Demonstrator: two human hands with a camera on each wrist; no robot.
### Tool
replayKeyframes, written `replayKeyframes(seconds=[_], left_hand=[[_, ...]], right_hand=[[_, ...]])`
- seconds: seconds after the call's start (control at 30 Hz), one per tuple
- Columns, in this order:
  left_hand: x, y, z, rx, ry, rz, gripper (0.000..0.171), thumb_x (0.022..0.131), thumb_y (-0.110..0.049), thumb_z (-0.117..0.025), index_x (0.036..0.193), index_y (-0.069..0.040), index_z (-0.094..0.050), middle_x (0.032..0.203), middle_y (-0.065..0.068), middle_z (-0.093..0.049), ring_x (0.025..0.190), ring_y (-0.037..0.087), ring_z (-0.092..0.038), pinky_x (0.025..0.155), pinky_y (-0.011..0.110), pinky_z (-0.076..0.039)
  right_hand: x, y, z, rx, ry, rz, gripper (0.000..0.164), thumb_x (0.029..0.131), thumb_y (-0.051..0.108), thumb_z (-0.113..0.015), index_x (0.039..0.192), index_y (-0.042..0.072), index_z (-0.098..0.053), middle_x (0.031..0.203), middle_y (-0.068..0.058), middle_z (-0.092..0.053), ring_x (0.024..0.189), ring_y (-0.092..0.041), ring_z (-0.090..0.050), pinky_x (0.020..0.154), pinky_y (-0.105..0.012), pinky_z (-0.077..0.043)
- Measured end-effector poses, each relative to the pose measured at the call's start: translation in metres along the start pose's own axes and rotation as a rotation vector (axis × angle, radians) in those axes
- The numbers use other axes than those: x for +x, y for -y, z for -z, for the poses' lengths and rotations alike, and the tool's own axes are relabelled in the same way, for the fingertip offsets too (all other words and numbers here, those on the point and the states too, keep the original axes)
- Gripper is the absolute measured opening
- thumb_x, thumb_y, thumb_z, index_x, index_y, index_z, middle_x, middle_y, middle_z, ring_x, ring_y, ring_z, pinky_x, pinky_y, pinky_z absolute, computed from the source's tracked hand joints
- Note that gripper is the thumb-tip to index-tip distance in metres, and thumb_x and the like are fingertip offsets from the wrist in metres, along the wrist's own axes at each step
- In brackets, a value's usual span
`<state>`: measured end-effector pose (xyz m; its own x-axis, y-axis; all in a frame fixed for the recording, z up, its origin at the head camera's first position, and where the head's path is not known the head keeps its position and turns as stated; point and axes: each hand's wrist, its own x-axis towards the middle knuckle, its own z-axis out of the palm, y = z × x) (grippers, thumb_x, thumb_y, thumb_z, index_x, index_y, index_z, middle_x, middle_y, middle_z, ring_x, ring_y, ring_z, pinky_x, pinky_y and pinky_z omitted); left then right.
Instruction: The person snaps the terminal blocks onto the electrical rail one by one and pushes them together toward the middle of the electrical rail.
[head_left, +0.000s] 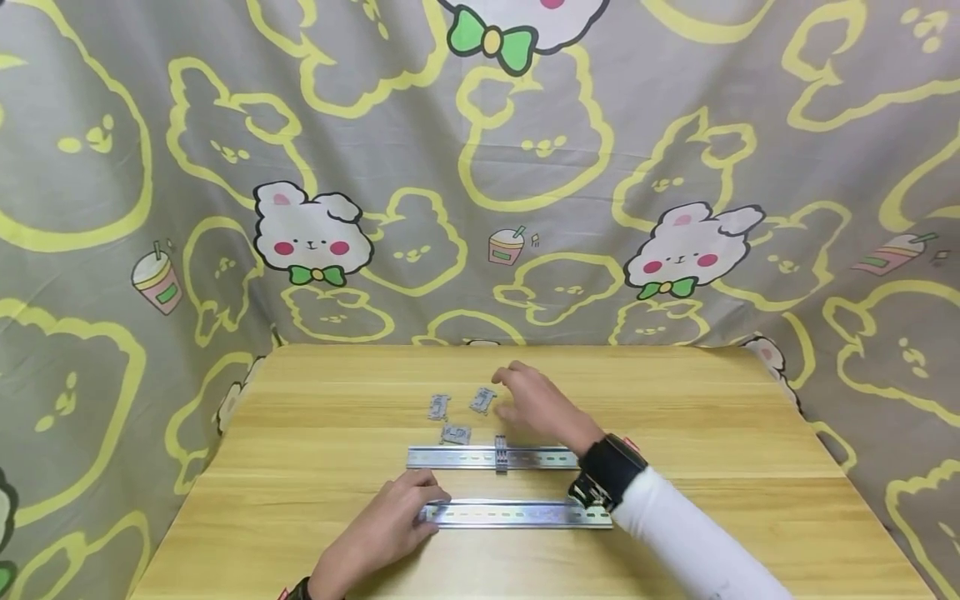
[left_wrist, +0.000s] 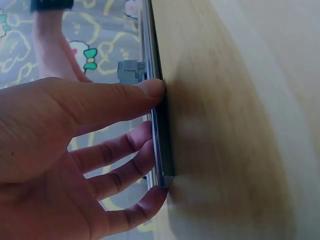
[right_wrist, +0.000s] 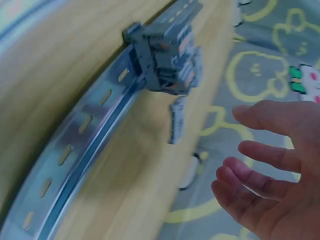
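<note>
Two slotted metal DIN rails lie across the table, one behind the other. My left hand (head_left: 386,521) grips the left end of the near DIN rail (head_left: 525,515), its thumb on the front edge and fingers at the back edge, as the left wrist view shows. On the far DIN rail (head_left: 450,457) sits a small stack of grey terminal blocks (head_left: 501,454). Behind it lie three loose terminal blocks: one at left (head_left: 438,407), one at right (head_left: 482,399), one nearer the rail (head_left: 456,434). Just right of these hovers my right hand (head_left: 542,408), fingers apart, holding nothing.
The wooden table (head_left: 712,433) extends to both sides of the rails. A grey patterned curtain (head_left: 435,158) hangs behind and at both sides. My right wrist strap (head_left: 611,471) and forearm pass over the right ends of the rails.
</note>
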<state>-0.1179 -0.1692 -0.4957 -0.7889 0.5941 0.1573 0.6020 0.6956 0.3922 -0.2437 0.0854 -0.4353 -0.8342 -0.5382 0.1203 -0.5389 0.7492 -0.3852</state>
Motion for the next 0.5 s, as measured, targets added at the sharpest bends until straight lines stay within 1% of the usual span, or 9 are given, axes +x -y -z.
replayKeyframes(seconds=[0.13, 0.3, 0.4, 0.5], left_hand=[[-0.001, 0.001, 0.001, -0.014, 0.006, -0.006, 0.028, 0.079, -0.018, -0.079, 0.106, -0.012, -0.075, 0.102, -0.003, -0.061, 0.093, 0.014, -0.057, 0.076, 0.037, -0.056], [-0.001, 0.001, 0.002, -0.003, 0.008, 0.007, 0.028, 0.079, -0.019, -0.079, 0.106, -0.013, -0.075, 0.102, -0.004, -0.060, 0.094, 0.015, -0.056, 0.076, 0.037, -0.056], [-0.001, 0.000, 0.002, 0.008, 0.010, 0.021, 0.029, 0.079, -0.020, -0.079, 0.107, -0.013, -0.075, 0.103, -0.004, -0.059, 0.095, 0.015, -0.056, 0.077, 0.038, -0.055], [0.000, -0.001, 0.002, 0.007, 0.016, 0.028, 0.030, 0.078, -0.020, -0.079, 0.107, -0.013, -0.075, 0.103, -0.004, -0.059, 0.095, 0.016, -0.057, 0.079, 0.038, -0.055]], right_hand=[[0.023, -0.004, -0.011, 0.017, 0.069, -0.020, 0.049, 0.082, 0.014, -0.075, 0.124, -0.006, -0.061, 0.115, -0.020, -0.060, 0.092, -0.026, -0.057, 0.079, -0.039, -0.054], [0.040, -0.007, -0.023, 0.034, 0.147, -0.028, 0.049, 0.081, 0.014, -0.076, 0.122, -0.009, -0.061, 0.113, -0.021, -0.060, 0.095, -0.028, -0.055, 0.081, -0.039, -0.053], [0.046, -0.005, -0.029, 0.015, 0.162, -0.033, 0.042, 0.081, 0.016, -0.077, 0.112, -0.008, -0.064, 0.102, -0.016, -0.060, 0.090, -0.026, -0.054, 0.076, -0.037, -0.052], [0.052, -0.003, -0.034, -0.006, 0.156, -0.057, 0.034, 0.078, 0.017, -0.080, 0.098, -0.006, -0.065, 0.088, -0.010, -0.056, 0.081, -0.024, -0.050, 0.068, -0.036, -0.049]])
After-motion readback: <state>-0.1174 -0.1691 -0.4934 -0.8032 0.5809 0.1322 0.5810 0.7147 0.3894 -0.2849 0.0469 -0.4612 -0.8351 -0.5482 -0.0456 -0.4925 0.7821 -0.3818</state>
